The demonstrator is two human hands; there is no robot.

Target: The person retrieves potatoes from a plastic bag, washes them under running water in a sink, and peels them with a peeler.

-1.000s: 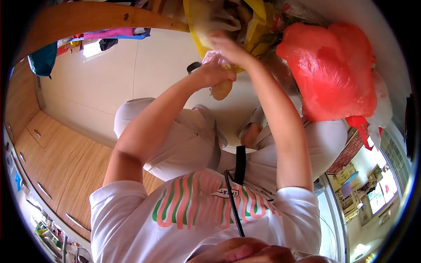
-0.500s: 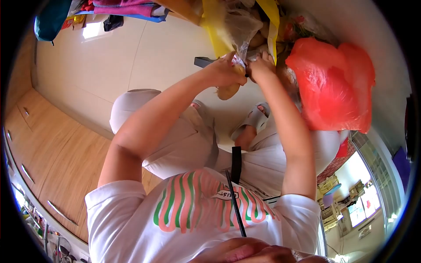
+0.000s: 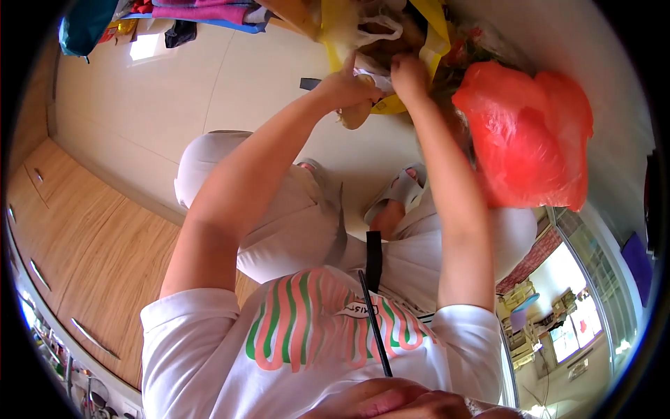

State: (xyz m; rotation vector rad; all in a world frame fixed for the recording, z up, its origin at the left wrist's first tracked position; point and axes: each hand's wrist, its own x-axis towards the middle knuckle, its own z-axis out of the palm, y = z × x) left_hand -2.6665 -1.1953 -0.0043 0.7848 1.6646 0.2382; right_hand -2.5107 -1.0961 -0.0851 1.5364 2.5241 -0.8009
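My left hand (image 3: 347, 89) is closed around pale yellow-brown, potato-like lumps (image 3: 354, 116), which hang below its fingers. A flat dark grey piece (image 3: 308, 84) sticks out to the left of this hand; whether the hand holds it, I cannot tell. At the mouth of a yellow bag (image 3: 436, 35), my right hand (image 3: 410, 74) has curled fingers, and what they grip is hidden. Inside the bag, a whitish plastic bag (image 3: 380, 31) with loop handles lies over brownish contents.
A full red plastic bag (image 3: 527, 136) stands at the right by the wall. Wooden cabinets (image 3: 91, 258) with metal handles line the left side. Folded pink cloth (image 3: 202, 12) lies at the top. My sandalled foot (image 3: 394, 195) is on the tiled floor (image 3: 160, 98).
Both hands have moved away from me toward the yellow bag and slightly apart. The lumps have travelled with my left hand. The clear plastic that hung between the hands now sits farther back.
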